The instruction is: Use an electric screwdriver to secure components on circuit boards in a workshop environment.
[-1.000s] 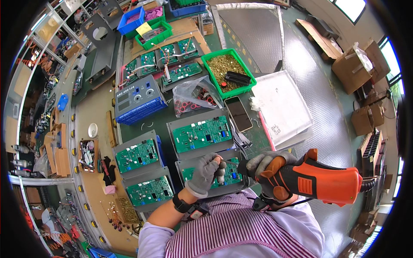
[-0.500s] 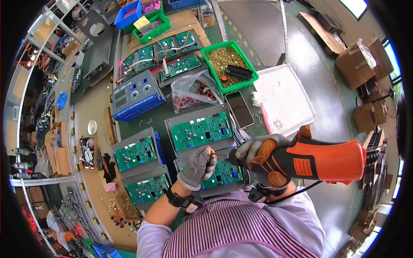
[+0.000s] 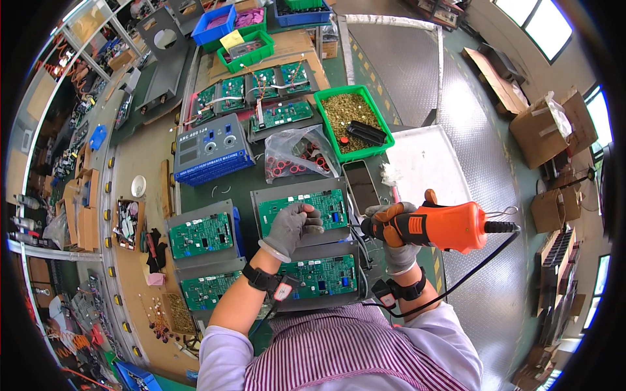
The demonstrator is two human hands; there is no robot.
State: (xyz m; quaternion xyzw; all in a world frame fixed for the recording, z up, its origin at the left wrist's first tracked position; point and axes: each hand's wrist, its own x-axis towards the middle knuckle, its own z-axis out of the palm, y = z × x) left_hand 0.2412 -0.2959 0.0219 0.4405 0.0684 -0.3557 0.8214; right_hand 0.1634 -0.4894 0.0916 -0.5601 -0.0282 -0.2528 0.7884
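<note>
My right hand point(image 3: 398, 244), in a grey glove with brown finger pieces, is wrapped round an orange and black electric screwdriver point(image 3: 450, 227) that lies level, its dark nose toward the left. Above a green circuit board point(image 3: 306, 207) on a grey metal panel, my left hand point(image 3: 293, 229) has its gloved fingers curled together; whatever they hold, if anything, is too small to make out. A second circuit board point(image 3: 321, 276) on its panel sits nearer to me, below the left wrist. Two more panels with boards point(image 3: 201, 236) stand to the left.
Beyond lie a clear bag of red rings point(image 3: 297, 159), a phone point(image 3: 360, 186) and a green bin of small brass-coloured parts point(image 3: 385, 144). A grey and blue machine front point(image 3: 212, 151) is at the left. The screwdriver's black cable point(image 3: 479, 277) loops by my right forearm.
Both hands have moved away from me, from the nearer board to the farther one. The left hand and the screwdriver have come apart, and the screwdriver has shifted left. My view has shifted slightly.
</note>
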